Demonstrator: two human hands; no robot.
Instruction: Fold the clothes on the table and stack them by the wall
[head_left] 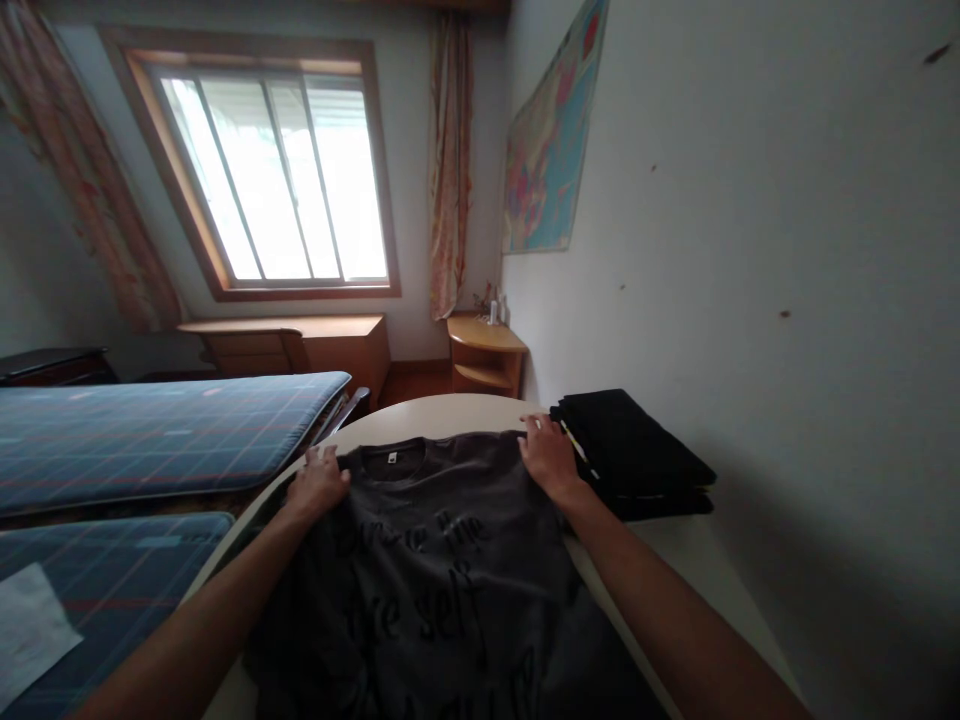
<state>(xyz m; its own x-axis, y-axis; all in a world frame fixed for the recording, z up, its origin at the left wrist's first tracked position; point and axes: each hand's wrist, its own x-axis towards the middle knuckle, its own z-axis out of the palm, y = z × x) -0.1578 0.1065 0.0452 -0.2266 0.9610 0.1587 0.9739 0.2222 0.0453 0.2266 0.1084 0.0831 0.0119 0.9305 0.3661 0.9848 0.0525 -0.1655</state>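
Note:
A dark grey shirt (450,560) with black lettering lies spread face up over the pale table, its neckline and small white label towards the far side. My left hand (319,483) is at the shirt's left shoulder, fingers curled over the fabric and thumb on its inner side. At the right shoulder my right hand (550,455) is bent over the cloth with its fingers closed on it. Just beyond that hand, to the right, sits a stack of folded black clothes (637,445). The shirt's lower part runs out of view at the bottom.
The rounded table (442,408) stands against the white wall at right. To the left are blue plaid mattresses (172,430), the nearer bearing a white sheet (34,625). A desk (337,340) and a corner shelf (487,335) stand by the window.

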